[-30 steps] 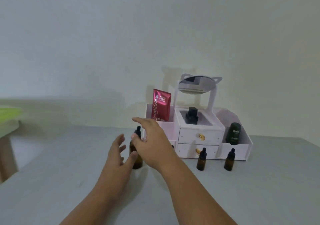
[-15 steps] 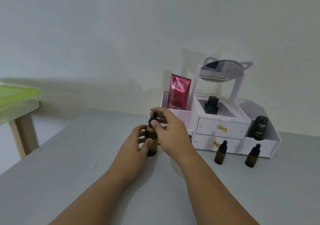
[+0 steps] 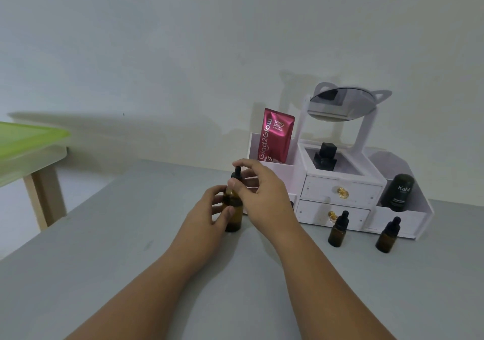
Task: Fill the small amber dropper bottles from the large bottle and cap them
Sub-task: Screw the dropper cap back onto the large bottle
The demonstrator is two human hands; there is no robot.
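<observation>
Both hands are now holding the big bottle (image 3: pixel 233 218), where a second ago they were only reaching. The left hand (image 3: pixel 207 211) is curling its fingers (image 3: pixel 218 190) round the body, and the right hand (image 3: pixel 264 195) is pinching the cap (image 3: pixel 237 172). The big bottle is standing on the worktop (image 3: pixel 125 240), at nine o'clock from two small bottles (image 3: pixel 338 231) (image 3: pixel 387 237) (both capped). Uncapping seems to be starting; the next move is likely twisting the cap off while steadying the body.

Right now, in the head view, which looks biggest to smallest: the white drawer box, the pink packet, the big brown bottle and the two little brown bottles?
1. white drawer box
2. pink packet
3. big brown bottle
4. left little bottle and right little bottle: they look alike.
</observation>
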